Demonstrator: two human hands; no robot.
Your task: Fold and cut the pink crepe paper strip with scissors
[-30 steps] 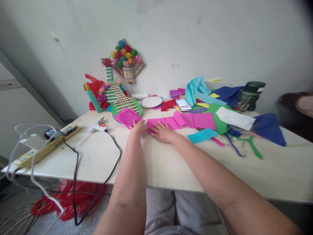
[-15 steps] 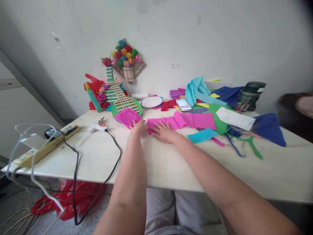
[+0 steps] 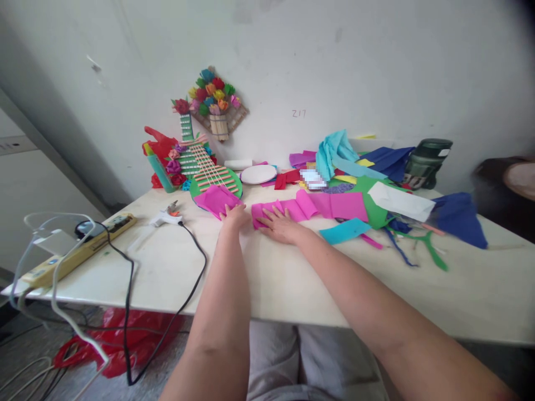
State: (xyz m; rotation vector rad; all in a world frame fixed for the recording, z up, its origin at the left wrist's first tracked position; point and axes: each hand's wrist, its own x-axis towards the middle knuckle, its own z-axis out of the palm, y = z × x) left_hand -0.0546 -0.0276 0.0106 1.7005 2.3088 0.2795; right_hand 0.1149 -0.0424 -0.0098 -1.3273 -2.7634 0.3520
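My right hand [image 3: 276,225] lies flat with fingers spread on the left end of a long creased strip of magenta crepe paper [image 3: 346,206]. At the near right corner of a separate magenta crepe paper piece [image 3: 215,199] rests my left hand [image 3: 234,216], its visible fingers apart. That piece overlaps the lower end of a handmade guitar-like craft [image 3: 217,177] with a green body and stick-like strips. A small gap of tabletop separates the two magenta papers. A turquoise paper strip [image 3: 345,230] lies nearer me, right of my right hand.
To the left are a glue gun [image 3: 165,216] with a looping black cord and a power strip [image 3: 83,250]. Coloured papers, a white envelope-like piece [image 3: 401,201] and a dark green bottle [image 3: 427,164] crowd the right. A white disc [image 3: 259,174] lies toward the wall.
The view has shifted very slightly. Both hands and the magenta papers keep the same positions relative to each other.
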